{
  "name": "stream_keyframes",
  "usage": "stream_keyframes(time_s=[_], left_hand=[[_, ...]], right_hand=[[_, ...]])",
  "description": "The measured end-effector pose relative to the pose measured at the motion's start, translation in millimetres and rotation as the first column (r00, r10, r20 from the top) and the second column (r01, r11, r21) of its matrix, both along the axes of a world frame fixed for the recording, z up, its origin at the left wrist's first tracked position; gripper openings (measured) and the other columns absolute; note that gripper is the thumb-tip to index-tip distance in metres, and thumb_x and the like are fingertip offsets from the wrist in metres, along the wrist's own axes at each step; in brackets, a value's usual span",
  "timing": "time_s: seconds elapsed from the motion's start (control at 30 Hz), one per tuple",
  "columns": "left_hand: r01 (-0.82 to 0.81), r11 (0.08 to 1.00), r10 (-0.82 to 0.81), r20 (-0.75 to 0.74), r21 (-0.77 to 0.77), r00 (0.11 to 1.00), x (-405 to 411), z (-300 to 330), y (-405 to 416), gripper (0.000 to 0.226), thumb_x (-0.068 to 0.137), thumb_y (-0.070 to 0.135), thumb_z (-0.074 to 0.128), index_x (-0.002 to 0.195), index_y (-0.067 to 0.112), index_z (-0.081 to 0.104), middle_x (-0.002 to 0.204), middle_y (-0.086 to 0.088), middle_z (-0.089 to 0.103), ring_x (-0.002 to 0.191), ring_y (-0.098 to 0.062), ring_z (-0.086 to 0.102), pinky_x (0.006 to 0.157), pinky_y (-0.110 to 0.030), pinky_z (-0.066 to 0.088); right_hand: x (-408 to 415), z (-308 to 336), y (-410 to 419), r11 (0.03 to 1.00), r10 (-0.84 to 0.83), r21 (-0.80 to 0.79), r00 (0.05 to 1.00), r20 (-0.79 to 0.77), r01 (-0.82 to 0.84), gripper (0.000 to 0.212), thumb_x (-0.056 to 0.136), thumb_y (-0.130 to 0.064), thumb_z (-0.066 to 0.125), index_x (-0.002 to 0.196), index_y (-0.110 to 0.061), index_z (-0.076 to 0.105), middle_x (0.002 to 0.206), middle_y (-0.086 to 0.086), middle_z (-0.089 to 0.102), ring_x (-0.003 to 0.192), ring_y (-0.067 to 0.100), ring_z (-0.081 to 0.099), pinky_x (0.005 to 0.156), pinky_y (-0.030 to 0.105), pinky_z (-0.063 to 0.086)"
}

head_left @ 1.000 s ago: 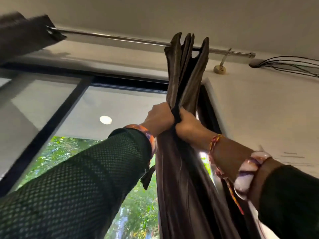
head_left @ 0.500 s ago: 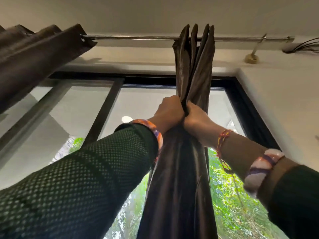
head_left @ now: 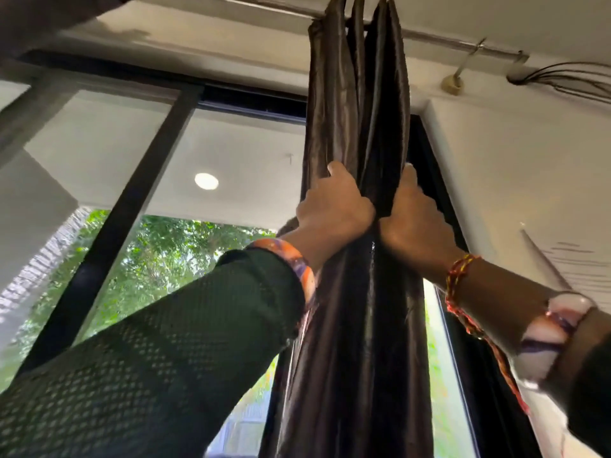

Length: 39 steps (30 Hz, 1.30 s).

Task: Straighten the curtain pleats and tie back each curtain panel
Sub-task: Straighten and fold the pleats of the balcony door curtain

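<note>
Left hand (head_left: 334,209) raised overhead, fingers curled into the gathered curtain panel (head_left: 357,127), thumb up along a fold. Right hand (head_left: 413,223) pressed close beside it, wrapped round the bunch's other side, fingertips pointing up. Both arms stretched upward, dark sleeves, bangles at the wrists. Curtain bunched tight, hanging from the rod (head_left: 463,44) before the window frame (head_left: 139,180).

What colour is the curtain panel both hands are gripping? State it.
Dark brown with a satin sheen, curtain panel, seen in the head view.
</note>
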<state>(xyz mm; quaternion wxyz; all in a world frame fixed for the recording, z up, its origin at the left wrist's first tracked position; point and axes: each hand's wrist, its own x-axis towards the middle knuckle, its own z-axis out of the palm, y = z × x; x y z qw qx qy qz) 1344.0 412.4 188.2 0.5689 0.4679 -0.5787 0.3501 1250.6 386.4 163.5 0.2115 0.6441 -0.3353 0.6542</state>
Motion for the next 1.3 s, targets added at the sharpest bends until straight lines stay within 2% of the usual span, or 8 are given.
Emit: stream_keyframes(time_s=[0.2, 0.33, 0.53, 0.77, 0.9, 1.03, 1.17, 1.3], left_hand=[[-0.110, 0.991, 0.105, 0.059, 0.080, 0.993, -3.2, -58.8, -4.7, 0.086, 0.084, 0.023, 0.056, 0.148, 0.014, -0.001, 0.149, -0.021, 0.027, 0.120, -0.040, 0.048, 0.089, -0.044, 0.043], [-0.120, 0.983, 0.112, 0.060, 0.138, 0.992, -3.7, -105.0, -11.7, 0.090, 0.086, 0.024, 0.053, 0.147, 0.022, -0.013, 0.153, -0.018, 0.019, 0.115, -0.040, 0.052, 0.076, -0.040, 0.041], [-0.100, 0.957, 0.091, 0.046, 0.273, 0.995, -6.9, -194.8, -21.6, 0.090, 0.088, 0.020, 0.049, 0.144, 0.022, -0.022, 0.149, -0.015, 0.029, 0.111, -0.038, 0.055, 0.079, -0.042, 0.045], [0.091, 0.907, -0.085, -0.031, 0.411, 0.996, -23.6, -292.9, -32.4, 0.097, 0.090, 0.018, 0.043, 0.116, 0.037, -0.048, 0.128, -0.019, 0.053, 0.093, -0.035, 0.062, 0.065, -0.038, 0.044], [0.234, 0.883, -0.238, -0.039, 0.406, 0.970, -37.9, -322.0, -36.1, 0.095, 0.081, 0.009, 0.039, 0.131, 0.056, -0.026, 0.143, -0.020, 0.037, 0.098, -0.043, 0.059, 0.075, -0.044, 0.051], [0.341, 0.849, -0.298, -0.167, 0.404, 0.940, -51.8, -347.8, -45.3, 0.062, 0.075, 0.006, 0.039, 0.133, 0.025, 0.049, 0.134, -0.020, 0.047, 0.107, -0.041, 0.057, 0.088, -0.047, 0.050], [0.291, 0.868, -0.186, -0.280, 0.403, 0.942, -57.6, -362.6, -41.4, 0.042, 0.082, 0.002, 0.038, 0.118, 0.004, 0.058, 0.118, -0.023, 0.056, 0.098, -0.042, 0.058, 0.083, -0.045, 0.049], [0.311, 0.885, -0.208, -0.301, 0.346, 0.930, -61.6, -367.5, -21.0, 0.059, 0.085, 0.053, 0.033, 0.095, 0.003, 0.062, 0.097, -0.018, 0.064, 0.090, -0.036, 0.060, 0.079, -0.042, 0.049]], right_hand=[[-3.1, -49.1, -3.7, 0.947, -0.313, -0.143, 0.931, -0.190, 0.289, 0.072, 0.088, -0.013, 0.050, 0.150, -0.016, 0.014, 0.158, 0.013, 0.005, 0.147, 0.028, 0.004, 0.114, 0.047, 0.019], [-4.1, -92.2, -10.4, 0.995, -0.097, -0.065, 0.945, -0.313, 0.081, 0.062, 0.084, -0.002, 0.049, 0.143, -0.010, 0.033, 0.153, 0.012, 0.027, 0.143, 0.028, 0.022, 0.116, 0.039, 0.019], [-12.1, -177.2, -25.3, 0.970, 0.158, 0.209, 0.973, -0.167, -0.121, 0.065, 0.082, -0.002, 0.054, 0.143, -0.009, 0.034, 0.139, 0.012, 0.050, 0.125, 0.026, 0.049, 0.105, 0.030, 0.038], [-27.9, -276.8, -37.1, 0.903, 0.080, 0.425, 0.996, -0.032, -0.059, 0.083, 0.084, -0.013, 0.059, 0.151, -0.015, 0.009, 0.159, 0.007, 0.010, 0.142, 0.024, 0.026, 0.110, 0.036, 0.033], [-42.5, -310.3, -40.5, 0.838, -0.004, 0.544, 0.996, 0.086, -0.044, 0.092, 0.086, -0.020, 0.061, 0.150, -0.015, -0.006, 0.152, 0.015, 0.028, 0.132, 0.030, 0.042, 0.102, 0.041, 0.040], [-56.9, -334.8, -41.4, 0.759, -0.043, 0.650, 0.992, 0.119, -0.044, 0.082, 0.089, -0.019, 0.056, 0.151, -0.020, 0.001, 0.122, 0.018, 0.061, 0.107, 0.036, 0.060, 0.088, 0.045, 0.049], [-65.8, -357.4, -24.6, 0.750, -0.041, 0.661, 0.999, 0.031, 0.010, 0.061, 0.092, -0.018, 0.046, 0.148, -0.023, 0.023, 0.112, 0.019, 0.064, 0.102, 0.039, 0.061, 0.086, 0.043, 0.050], [-55.0, -390.5, -0.5, 0.782, 0.017, 0.620, 0.993, -0.117, 0.060, 0.060, 0.090, -0.006, 0.048, 0.144, -0.023, 0.030, 0.102, 0.011, 0.067, 0.085, 0.035, 0.067, 0.070, 0.041, 0.055]])
